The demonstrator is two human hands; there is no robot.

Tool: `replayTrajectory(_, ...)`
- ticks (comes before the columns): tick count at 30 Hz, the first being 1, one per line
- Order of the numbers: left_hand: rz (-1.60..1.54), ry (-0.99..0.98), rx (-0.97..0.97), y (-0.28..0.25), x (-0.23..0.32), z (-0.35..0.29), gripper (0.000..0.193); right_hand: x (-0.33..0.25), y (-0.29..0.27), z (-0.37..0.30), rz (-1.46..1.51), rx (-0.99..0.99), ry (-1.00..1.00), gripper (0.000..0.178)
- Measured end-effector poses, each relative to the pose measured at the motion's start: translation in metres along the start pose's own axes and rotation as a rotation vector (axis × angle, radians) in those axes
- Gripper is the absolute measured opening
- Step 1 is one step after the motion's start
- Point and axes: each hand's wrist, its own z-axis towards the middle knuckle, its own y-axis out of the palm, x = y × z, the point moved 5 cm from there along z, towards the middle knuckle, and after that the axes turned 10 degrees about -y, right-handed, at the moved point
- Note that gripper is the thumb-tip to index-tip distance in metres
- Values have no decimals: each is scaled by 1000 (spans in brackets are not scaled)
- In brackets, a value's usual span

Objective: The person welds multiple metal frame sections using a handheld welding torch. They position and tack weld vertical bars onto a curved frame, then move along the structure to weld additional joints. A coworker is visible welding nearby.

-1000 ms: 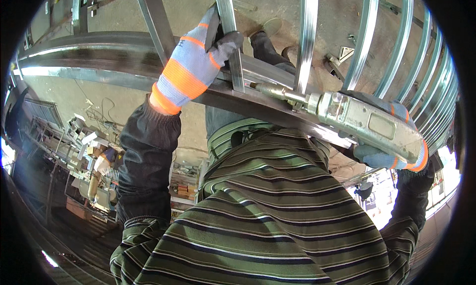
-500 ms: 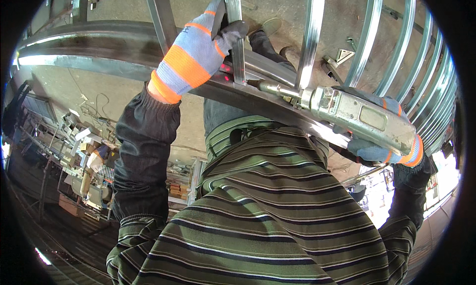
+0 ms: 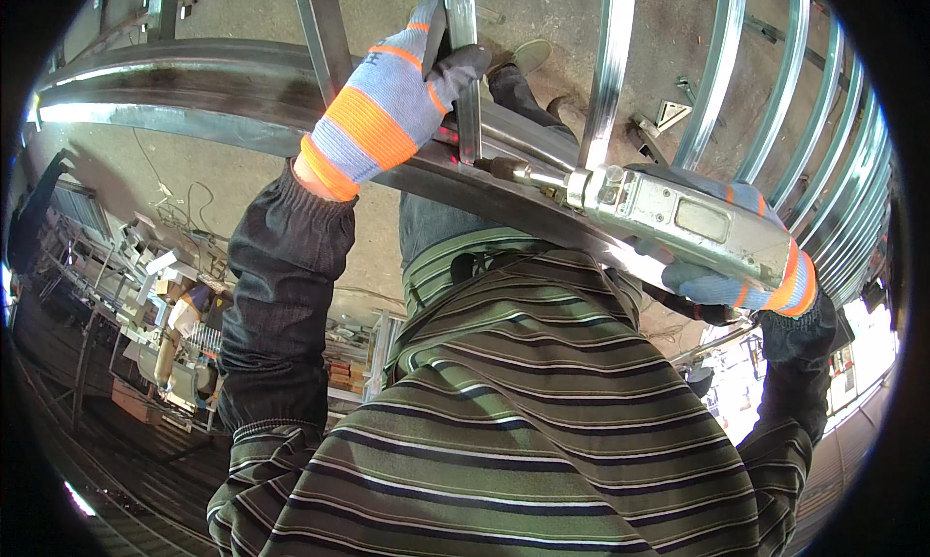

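Observation:
My left hand point(image 3: 383, 116), in a grey and orange glove with dark fingertips, is closed round a slim shiny metal bar point(image 3: 467, 116). The bar's near end meets a long dark steel rail point(image 3: 513, 203) that crosses in front of my body. My right hand point(image 3: 722, 288), gloved alike, wraps round a silver handheld laser welding gun point(image 3: 678, 218); the gun's body hides some of the fingers. Its narrow nozzle points left, with the dark tip at the foot of the bar. Small red light spots show on the metal just left of that tip.
More parallel shiny bars point(image 3: 610, 73) fan out to the right. A darker bar point(image 3: 323, 39) stands left of my left hand. On the floor beyond lies a small triangular metal piece point(image 3: 670, 114). Cluttered boxes and parts point(image 3: 174, 305) stand at the left, and another person's shoe point(image 3: 531, 53) shows beyond the rail.
The welding gun and my right hand have shifted slightly left, bringing the nozzle tip closer to the bar's foot. My left hand keeps its hold; the red spots look smaller.

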Motion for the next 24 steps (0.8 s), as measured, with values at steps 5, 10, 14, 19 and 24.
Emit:
replayTrajectory(5,40,21,4,0,0,0,47,3,-5,5,138,36,40,76)
replayTrajectory(10,-36,165,82,1,4,0,43,2,-1,5,245,27,82,76)
replayTrajectory(14,-25,178,96,2,0,1,44,-7,5,5,-169,-69,-80,75)
replayTrajectory(19,-31,153,84,3,2,0,44,-7,6,7,-172,-52,-41,77)
replayTrajectory(24,-33,133,92,2,10,0,47,-13,10,6,-388,-122,-126,76)
